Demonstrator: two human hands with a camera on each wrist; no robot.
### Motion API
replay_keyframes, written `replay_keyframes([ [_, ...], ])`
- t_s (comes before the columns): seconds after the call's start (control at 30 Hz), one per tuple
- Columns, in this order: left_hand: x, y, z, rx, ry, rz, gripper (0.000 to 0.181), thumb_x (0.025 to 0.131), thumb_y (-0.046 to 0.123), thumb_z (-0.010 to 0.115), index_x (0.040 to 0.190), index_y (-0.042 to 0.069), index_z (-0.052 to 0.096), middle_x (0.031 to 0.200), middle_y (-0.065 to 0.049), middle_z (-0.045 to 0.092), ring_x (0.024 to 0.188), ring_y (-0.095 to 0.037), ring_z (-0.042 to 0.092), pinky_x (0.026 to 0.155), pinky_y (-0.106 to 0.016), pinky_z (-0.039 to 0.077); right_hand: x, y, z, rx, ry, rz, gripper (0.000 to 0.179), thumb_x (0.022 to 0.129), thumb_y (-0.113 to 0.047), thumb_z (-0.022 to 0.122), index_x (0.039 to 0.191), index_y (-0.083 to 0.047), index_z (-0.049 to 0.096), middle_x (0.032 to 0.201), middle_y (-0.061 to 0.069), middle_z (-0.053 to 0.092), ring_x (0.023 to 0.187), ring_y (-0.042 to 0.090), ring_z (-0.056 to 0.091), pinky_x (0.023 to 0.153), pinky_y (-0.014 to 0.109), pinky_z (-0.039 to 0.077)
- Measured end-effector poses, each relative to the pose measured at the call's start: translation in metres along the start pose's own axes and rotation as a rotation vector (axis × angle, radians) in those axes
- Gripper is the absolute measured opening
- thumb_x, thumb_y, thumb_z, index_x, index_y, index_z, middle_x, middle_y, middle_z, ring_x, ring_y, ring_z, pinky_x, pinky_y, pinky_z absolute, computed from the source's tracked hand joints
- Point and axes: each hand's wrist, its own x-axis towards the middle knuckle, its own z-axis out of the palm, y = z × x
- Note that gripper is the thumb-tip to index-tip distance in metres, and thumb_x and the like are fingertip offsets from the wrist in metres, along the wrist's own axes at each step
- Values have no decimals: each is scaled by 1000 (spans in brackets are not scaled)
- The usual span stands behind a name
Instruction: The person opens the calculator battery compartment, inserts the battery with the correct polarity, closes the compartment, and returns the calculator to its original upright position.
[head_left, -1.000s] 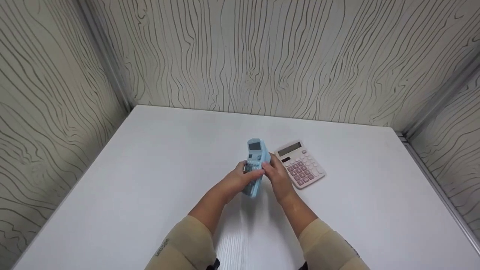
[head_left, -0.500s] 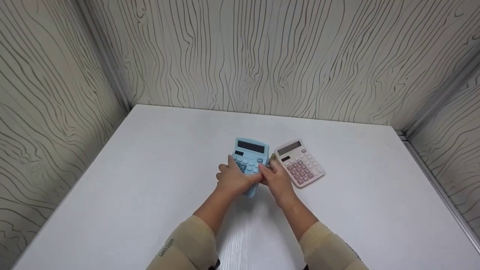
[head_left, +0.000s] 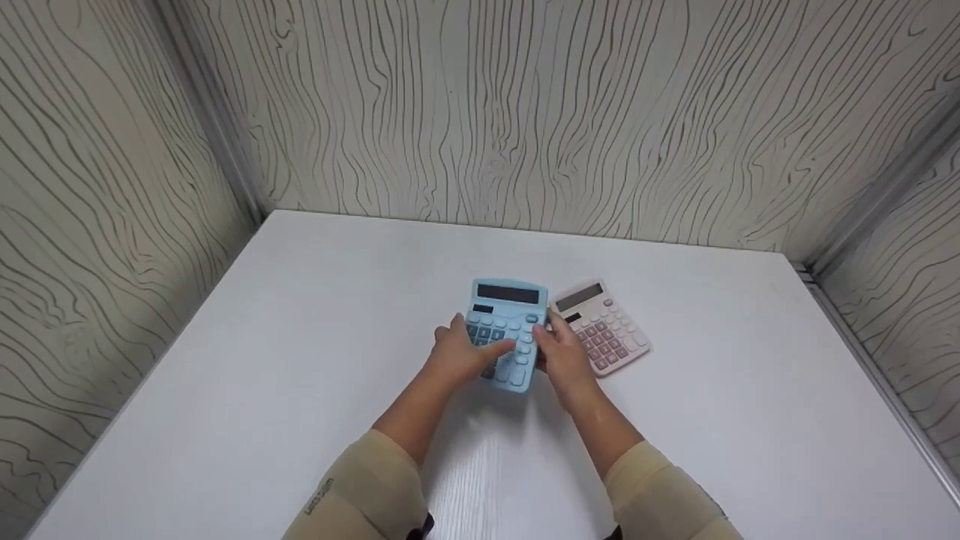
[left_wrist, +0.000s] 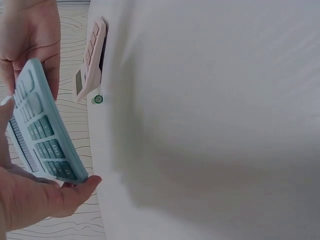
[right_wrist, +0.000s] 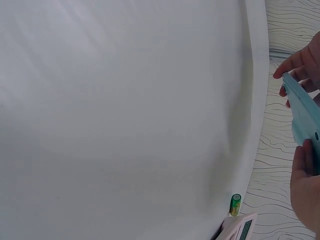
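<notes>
Both hands hold a light-blue calculator (head_left: 508,311), its screen and keys facing up toward the head camera. My left hand (head_left: 456,358) grips its left edge, with the thumb lying across the keys. At the right edge, my right hand (head_left: 568,365) pinches it, thumb on the front and fingers behind. In the left wrist view the blue calculator (left_wrist: 47,130) is tilted and raised off the table. Its smooth back (right_wrist: 306,116) shows in the right wrist view, with the right fingertips against it.
A pink calculator (head_left: 611,337) lies face up on the white table (head_left: 315,337), just right of my right hand and partly covered by it. Beside it stands a small green battery (right_wrist: 235,204). Wood-patterned panels (head_left: 487,112) wall in the table's back and sides.
The blue calculator has turned from nearly edge-on to face up toward the head camera. My left hand has shifted its grip along the left edge. The pink calculator has stayed put.
</notes>
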Motion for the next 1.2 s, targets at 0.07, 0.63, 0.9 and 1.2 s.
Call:
replay_keyframes([
  [0.07, 1, -1, -2, -35, -3, -1, 100, 73, 57, 66, 145, 6, 20, 138, -21, 30, 118, -31, 42, 101, -45, 36, 1, 1, -2, -3, 3, 1, 46, 99, -23, 38, 143, -14, 29, 115, 13, 60, 99, 21, 62, 85, 33, 49],
  [0.63, 12, -16, -11, -410, -194, -28, 29, 97, 22, 39, 123, 17, 51, 100, -5, 60, 87, -18, 58, 69, -28, 51, 12, 11, -24, -140, 73, 71, 51, 99, -39, 28, 145, -18, 24, 145, -1, 33, 135, 18, 26, 109, 36, 23],
  [0.9, 10, -14, -11, -433, -198, -17, 33, 97, 19, 41, 127, 10, 51, 100, -3, 62, 89, -16, 59, 75, -26, 51, 14, 12, -26, -183, 85, 63, 51, 98, -42, 28, 145, -21, 25, 146, -3, 31, 136, 18, 23, 110, 37, 21],
  [1.2, 9, -17, -10, -547, -188, -8, 29, 95, 15, 44, 119, 3, 57, 100, -5, 63, 87, -16, 61, 76, -27, 51, 18, 12, -28, -232, 100, 35, 47, 99, -36, 31, 143, -17, 30, 140, 1, 41, 129, 20, 35, 107, 37, 28],
])
